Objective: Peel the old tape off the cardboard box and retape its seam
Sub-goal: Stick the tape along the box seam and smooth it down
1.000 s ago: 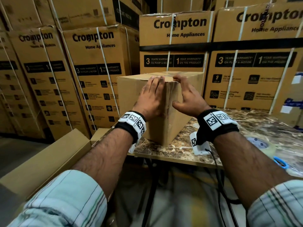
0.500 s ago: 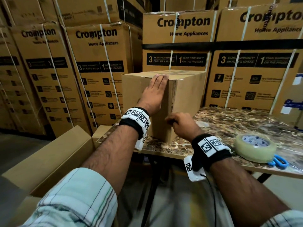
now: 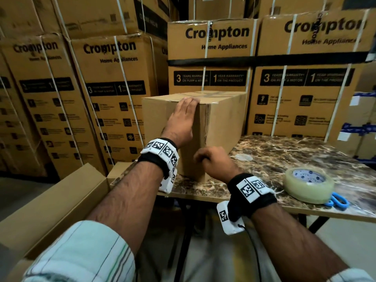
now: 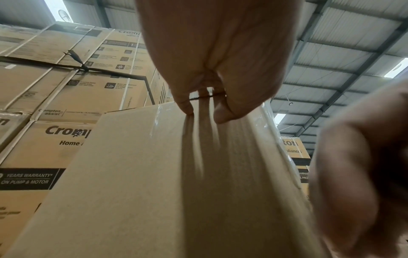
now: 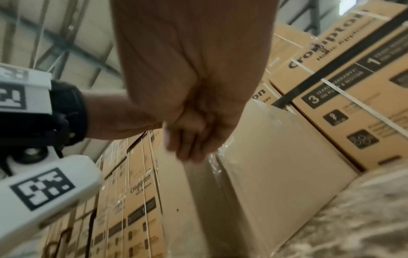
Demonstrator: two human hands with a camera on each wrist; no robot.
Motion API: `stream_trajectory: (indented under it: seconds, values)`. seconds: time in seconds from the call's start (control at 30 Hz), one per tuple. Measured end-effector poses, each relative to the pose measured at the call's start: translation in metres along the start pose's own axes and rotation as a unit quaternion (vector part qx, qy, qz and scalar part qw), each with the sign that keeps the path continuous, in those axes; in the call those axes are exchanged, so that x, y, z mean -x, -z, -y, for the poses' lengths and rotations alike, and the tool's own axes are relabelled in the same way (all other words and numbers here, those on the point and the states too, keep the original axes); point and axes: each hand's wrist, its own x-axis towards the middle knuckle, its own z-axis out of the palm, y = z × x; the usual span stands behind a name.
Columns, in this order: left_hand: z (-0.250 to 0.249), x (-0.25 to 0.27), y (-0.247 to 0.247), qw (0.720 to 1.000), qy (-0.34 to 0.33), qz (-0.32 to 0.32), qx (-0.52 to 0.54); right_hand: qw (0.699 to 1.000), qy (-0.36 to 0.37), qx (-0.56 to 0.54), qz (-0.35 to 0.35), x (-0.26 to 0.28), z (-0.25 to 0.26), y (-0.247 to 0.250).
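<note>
Standing on the near-left end of a brown marbled tabletop, the plain brown cardboard box is turned so one vertical corner edge points at the person. Its long axis runs from that near corner away to the far right; the short face looks near-left.

Left hand lies flat on the short face just left of the corner edge, fingers straight and together, tips at the top rim. In the left wrist view the fingertips touch the top edge, next to glossy clear tape wrapped over it.

Right hand sits low at the corner edge, near the box bottom, fingers curled in with the knuckles toward the person. The right wrist view shows the curled fingers against a strip of clear tape running down the corner. Blurred, so I cannot tell whether they actually pinch the tape or just press on it.

Round roll of clear packing tape lies flat on the near-right part of the table, well apart from the box; blue-handled scissors are just beside it, partly hidden by the roll.

Stacks of printed "Crompton Home Appliances" cartons fill the far side and left. An open plain carton sits low at near left, below table level.
</note>
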Motion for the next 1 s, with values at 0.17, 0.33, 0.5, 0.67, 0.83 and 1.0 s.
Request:
stream_trajectory:
  seconds: [0.17,0.33,0.5,0.67,0.83,1.0]
  values:
    - [-0.008,0.002,0.001,1.0,0.014,-0.01,0.019,0.936,-0.19,-0.188,-0.229,0.006,-0.017,-0.003]
    - [-0.007,0.001,-0.002,1.0,0.015,-0.019,-0.001,0.918,-0.225,-0.275,-0.175,0.001,-0.02,-0.024]
    - [-0.003,0.0,-0.001,1.0,0.007,-0.012,-0.013,0.904,-0.254,-0.289,-0.186,-0.004,-0.025,-0.024]
    - [-0.006,0.001,-0.007,1.0,0.017,-0.023,-0.004,0.915,-0.209,-0.279,-0.205,0.0,-0.011,-0.021]
    - [-0.005,0.001,-0.005,0.999,0.017,-0.026,0.013,0.922,-0.194,-0.254,-0.22,-0.012,-0.019,-0.021]
    - [-0.005,0.001,-0.005,0.999,0.011,-0.033,0.019,0.924,-0.116,-0.262,-0.253,-0.017,-0.004,-0.011]
